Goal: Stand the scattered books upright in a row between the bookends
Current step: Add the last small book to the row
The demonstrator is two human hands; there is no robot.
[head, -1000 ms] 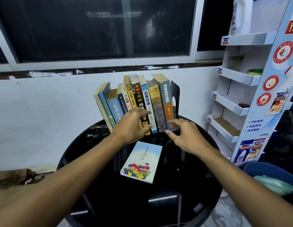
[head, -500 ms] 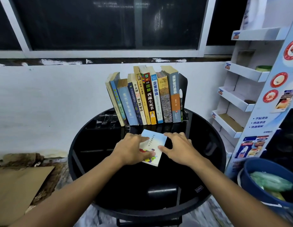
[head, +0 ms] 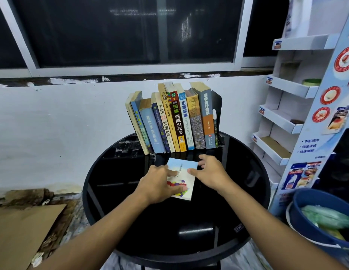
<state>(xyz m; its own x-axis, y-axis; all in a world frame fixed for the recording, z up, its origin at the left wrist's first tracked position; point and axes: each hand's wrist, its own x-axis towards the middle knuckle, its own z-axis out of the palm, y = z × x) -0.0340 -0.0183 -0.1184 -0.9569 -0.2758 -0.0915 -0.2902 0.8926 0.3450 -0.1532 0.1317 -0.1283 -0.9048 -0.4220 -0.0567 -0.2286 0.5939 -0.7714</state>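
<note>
Now that both hands have dropped from the upright row (head: 173,121) at the tabletop's (head: 189,215) far edge, they lie open on the last flat book (head: 182,166) just near of it: left hand (head: 160,184) across the cover, right hand's (head: 210,174) thumb at its right edge. Lifting it likely comes next.

I record one round black table (head: 238,191) with a glossy top. At its far edge a row of books (head: 169,121) stands on the surface, the leftmost ones tilted with their tops to the left. A black bookend (head: 216,102) touches the right end. One small book (head: 186,172) lies flat, cover up, just in front of the row. A small label (head: 239,227) sits near the front right rim.
</note>
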